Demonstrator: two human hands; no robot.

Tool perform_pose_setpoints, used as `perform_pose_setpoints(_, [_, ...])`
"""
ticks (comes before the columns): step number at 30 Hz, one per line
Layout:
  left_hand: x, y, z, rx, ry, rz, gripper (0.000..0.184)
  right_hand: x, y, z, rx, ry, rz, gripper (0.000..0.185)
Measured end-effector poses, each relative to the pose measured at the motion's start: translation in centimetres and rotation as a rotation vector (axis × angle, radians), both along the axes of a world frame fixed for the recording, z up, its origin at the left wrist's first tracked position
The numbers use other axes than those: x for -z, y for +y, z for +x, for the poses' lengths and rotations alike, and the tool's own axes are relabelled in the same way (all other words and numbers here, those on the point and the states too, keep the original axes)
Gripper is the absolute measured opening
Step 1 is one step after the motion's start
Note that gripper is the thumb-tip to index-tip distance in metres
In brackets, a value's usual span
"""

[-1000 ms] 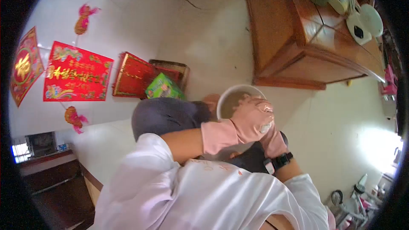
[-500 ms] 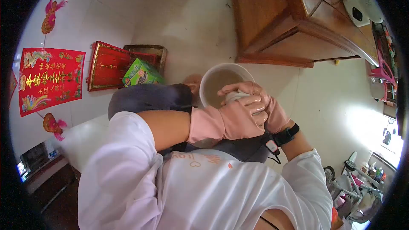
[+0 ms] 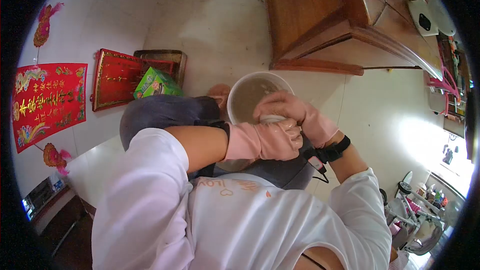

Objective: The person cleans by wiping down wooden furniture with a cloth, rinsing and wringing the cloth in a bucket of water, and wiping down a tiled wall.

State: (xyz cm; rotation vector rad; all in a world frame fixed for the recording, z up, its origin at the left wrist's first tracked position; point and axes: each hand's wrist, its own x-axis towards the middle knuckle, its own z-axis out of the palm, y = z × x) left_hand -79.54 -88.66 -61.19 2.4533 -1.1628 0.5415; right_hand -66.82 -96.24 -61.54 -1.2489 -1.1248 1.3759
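Note:
Both my hands wear wet pink rubber gloves and meet over the near rim of a white bucket (image 3: 230,101) holding murky water (image 3: 252,87). A small white object (image 3: 272,118) shows between them, mostly hidden by the gloves, so its kind cannot be made out. My left hand (image 3: 280,140) is closed around its near side. Lying over its far side, my right hand (image 3: 287,109) is closed on it too, fingers bent.
The bucket stands on pale floor tiles between my legs. A wooden cabinet (image 3: 310,25) rises beyond it to the right. At left are a green box (image 3: 157,84), a red framed plaque (image 3: 117,79) and a red paper sign (image 3: 50,102). A wheeled frame (image 3: 412,215) stands at lower right.
Both hands have shifted slightly left, and my right hand has turned so its back covers more of the white object. More of the water shows. The whole view has also shifted a little.

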Motion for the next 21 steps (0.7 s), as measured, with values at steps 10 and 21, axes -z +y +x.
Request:
perform_pose_setpoints(10, [3.9,-0.4,-0.9,0.024,0.069,0.173,0.011,3.1,1.6,-1.3,0.037,0.07,-0.411,0.022])
perform_pose_setpoints(21, [-15.4,1.9,4.6,-0.093,0.178,-0.137,0.03,-17.6,-1.7,1.5,0.69,0.269,-0.293,0.035])
